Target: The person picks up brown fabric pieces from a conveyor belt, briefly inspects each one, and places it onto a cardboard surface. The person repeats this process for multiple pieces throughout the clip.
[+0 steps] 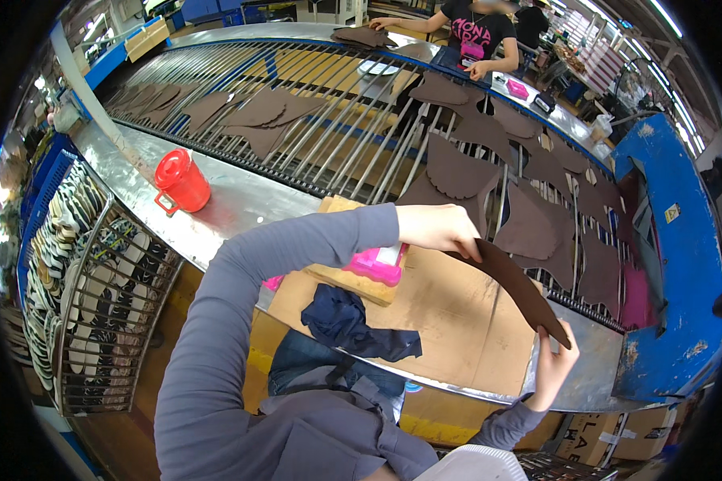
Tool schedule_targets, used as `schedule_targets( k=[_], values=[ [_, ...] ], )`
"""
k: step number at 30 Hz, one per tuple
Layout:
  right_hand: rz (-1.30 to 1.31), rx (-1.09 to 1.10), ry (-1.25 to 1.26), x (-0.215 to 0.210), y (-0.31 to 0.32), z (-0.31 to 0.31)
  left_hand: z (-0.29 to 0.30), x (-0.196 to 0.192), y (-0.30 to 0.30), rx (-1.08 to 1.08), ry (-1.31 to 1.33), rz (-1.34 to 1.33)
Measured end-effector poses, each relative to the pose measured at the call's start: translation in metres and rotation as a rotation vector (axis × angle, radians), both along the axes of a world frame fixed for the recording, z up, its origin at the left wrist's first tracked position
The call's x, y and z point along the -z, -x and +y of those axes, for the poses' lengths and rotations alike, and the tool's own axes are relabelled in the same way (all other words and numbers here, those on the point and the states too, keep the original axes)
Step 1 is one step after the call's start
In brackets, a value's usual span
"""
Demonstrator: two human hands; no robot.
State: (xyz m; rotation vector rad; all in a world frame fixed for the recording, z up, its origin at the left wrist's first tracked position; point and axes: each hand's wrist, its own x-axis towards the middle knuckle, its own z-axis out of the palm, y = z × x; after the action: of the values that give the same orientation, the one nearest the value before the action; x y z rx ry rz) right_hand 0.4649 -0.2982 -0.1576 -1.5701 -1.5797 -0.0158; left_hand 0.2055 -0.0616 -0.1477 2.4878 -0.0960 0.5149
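A brown leather piece (515, 284), long and curved, is held between both my hands above a cardboard sheet (449, 313). My left hand (440, 228) pinches its upper end, with the grey sleeve reaching across from the left. My right hand (555, 365) holds its lower end from below, near the metal table edge. A pink block (375, 264) on a wooden board lies just under my left wrist. A dark blue rag (353, 322) lies crumpled on the cardboard.
Several brown leather pieces (457, 170) lie on a metal roller conveyor (329, 104) ahead. A red lidded cup (181, 181) stands on the steel ledge at left. A wire rack of soles (96, 289) is at left. A person (472, 36) works across the conveyor. A blue machine housing (674, 240) is at right.
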Motion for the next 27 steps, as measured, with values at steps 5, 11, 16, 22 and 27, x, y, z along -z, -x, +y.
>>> schedule_targets(
  k=[5, 11, 16, 22, 27],
  values=[
    [-0.028, -0.027, -0.083, -0.034, 0.004, 0.042, 0.027, -0.037, 0.010, -0.131, -0.133, -0.012],
    [0.780, 0.003, 0.048, 0.016, 0.018, 0.190, 0.075, -0.050, 0.142, -0.728, 0.094, -0.515],
    [1.378, -0.290, 0.068, 0.099, 0.070, 0.299, 0.058, 0.044, 0.266, -1.228, 0.575, -0.583],
    [1.627, -0.145, 0.202, 0.196, 0.099, 0.358, -0.013, 0.107, 0.329, -1.530, 0.863, -0.582],
    [1.623, -0.077, 0.208, 0.220, 0.097, 0.359, -0.036, 0.115, 0.325, -1.578, 1.051, -0.660]
  ],
)
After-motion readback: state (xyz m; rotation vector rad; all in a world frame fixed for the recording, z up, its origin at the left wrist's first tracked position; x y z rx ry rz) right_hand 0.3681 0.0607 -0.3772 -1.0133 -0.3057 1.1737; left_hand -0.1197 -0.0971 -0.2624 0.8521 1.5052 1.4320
